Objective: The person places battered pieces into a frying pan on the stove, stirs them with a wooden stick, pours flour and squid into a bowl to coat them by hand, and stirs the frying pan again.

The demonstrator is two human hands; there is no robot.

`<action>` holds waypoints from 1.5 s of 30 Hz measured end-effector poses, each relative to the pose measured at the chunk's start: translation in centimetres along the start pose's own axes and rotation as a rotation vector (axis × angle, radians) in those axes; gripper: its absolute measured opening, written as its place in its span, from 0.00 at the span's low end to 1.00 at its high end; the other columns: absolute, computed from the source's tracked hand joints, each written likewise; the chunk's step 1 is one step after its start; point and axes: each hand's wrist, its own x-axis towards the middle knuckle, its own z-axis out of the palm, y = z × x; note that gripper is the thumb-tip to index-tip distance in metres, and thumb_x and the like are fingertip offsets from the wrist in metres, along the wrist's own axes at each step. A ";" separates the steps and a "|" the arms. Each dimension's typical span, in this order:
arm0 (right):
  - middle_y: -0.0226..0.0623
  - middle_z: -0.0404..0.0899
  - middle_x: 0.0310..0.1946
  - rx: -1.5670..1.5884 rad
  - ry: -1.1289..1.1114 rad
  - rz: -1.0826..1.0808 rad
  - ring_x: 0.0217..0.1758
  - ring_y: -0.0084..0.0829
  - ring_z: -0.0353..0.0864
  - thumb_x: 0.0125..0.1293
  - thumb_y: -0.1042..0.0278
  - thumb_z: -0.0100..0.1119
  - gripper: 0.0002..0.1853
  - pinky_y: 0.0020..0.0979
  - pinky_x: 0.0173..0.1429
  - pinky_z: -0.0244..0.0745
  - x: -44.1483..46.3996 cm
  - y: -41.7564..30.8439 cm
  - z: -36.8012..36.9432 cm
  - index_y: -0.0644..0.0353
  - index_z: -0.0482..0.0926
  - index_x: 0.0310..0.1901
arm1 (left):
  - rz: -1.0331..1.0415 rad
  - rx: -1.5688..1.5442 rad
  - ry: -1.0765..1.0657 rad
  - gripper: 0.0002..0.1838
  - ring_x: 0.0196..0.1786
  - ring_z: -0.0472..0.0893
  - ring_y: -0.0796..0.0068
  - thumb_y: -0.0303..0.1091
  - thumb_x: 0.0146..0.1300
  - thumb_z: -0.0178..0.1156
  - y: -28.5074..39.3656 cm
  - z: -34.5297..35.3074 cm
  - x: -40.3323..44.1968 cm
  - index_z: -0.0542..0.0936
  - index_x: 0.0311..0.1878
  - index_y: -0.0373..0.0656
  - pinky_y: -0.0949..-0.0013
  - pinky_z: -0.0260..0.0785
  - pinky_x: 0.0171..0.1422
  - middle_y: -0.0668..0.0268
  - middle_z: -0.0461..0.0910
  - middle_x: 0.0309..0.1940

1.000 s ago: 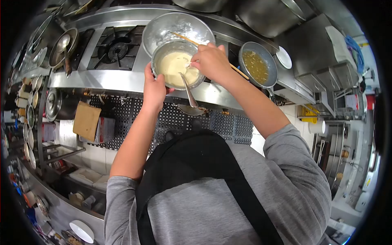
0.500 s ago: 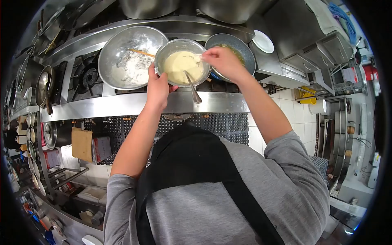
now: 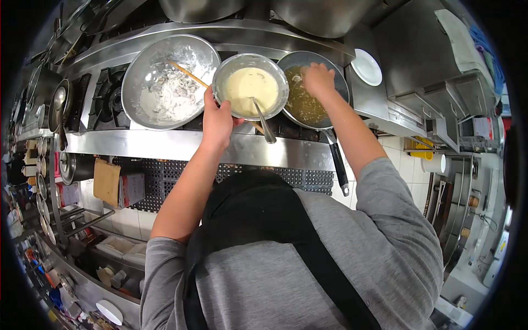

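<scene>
My left hand (image 3: 218, 122) grips the rim and side of a metal bowl of pale batter (image 3: 251, 88), with a metal spoon (image 3: 265, 126) leaning in it. My right hand (image 3: 319, 80) is over the frying pan of oil (image 3: 300, 102), its fingers bent down near the oil; what they hold is too small to make out. Bits float in the oil. Left of the batter stands a large metal bowl (image 3: 135, 91) with white flour and coated pieces inside. A wooden stick (image 3: 190, 73) lies across that bowl's right side and passes under the batter bowl.
The pan's black handle (image 3: 338, 165) sticks out over the stove's front edge. A white plate (image 3: 366, 67) lies right of the pan. Large pots (image 3: 319, 16) stand behind. At the left are a burner (image 3: 113, 98) and a small pan with a ladle (image 3: 59, 104).
My right hand has moved from the batter bowl to above the oil pan. The batter bowl, in my left hand, now sits between the flour bowl and the pan instead of before the flour bowl.
</scene>
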 end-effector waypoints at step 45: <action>0.30 0.80 0.36 0.474 0.255 0.072 0.42 0.36 0.79 0.54 0.55 0.60 0.11 0.43 0.48 0.69 -1.4 1.0 -11.5 0.47 0.85 0.35 | 0.051 0.096 -0.158 0.30 0.41 0.75 0.69 0.24 0.64 0.42 3.6 -0.5 2.9 0.47 0.68 0.46 0.70 0.77 0.33 0.55 0.65 0.53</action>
